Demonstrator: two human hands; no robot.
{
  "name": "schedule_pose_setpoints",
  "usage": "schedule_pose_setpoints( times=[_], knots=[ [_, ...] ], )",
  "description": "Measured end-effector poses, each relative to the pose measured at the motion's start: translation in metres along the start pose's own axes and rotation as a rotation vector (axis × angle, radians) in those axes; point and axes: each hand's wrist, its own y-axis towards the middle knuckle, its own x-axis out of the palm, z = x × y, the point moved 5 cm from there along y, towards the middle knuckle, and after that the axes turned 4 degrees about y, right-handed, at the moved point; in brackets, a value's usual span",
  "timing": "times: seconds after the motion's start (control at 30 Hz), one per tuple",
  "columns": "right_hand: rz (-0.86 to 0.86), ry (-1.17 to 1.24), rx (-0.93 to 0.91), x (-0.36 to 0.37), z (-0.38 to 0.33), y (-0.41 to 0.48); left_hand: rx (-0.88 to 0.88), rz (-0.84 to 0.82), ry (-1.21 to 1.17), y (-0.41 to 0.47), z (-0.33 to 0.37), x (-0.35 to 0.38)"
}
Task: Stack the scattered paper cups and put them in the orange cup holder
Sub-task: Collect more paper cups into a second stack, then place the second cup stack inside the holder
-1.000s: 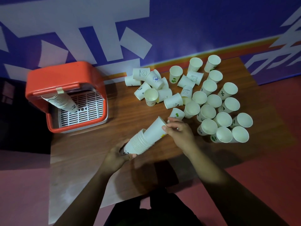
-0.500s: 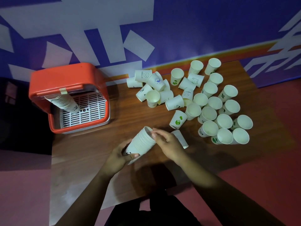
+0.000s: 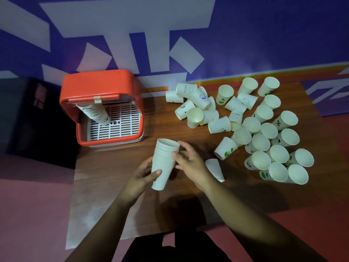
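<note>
Left hand (image 3: 140,179) and right hand (image 3: 191,164) are gripping a stack of white paper cups (image 3: 164,161).
Orange plastic cup holder (image 3: 100,86), at the far-left corner of the desk (image 3: 113,167), is holding another stack (image 3: 97,115), its top hidden.

At the centre of the frame, a stack of paper cups (image 3: 164,161) is showing matt white paper with thin rolled rims. Across the right half, loose paper cups (image 3: 261,142) are showing the same dull white paper, some carrying small printed marks. At the upper left, the orange cup holder (image 3: 98,86) is gleaming as smooth, glossy plastic, with a white slotted plastic grille (image 3: 117,129) inside and pale tape (image 3: 97,99) on its front. The table (image 3: 117,167) is showing dark wood grain with a soft sheen.
</note>
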Motion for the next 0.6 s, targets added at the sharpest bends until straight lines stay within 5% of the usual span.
schedule_pose_setpoints(
  times=[0.6],
  knots=[
    [-0.249, -0.044, -0.195, 0.143, -0.094, 0.114, 0.251, 0.381, 0.255, 0.046, 0.082, -0.173]
  ],
)
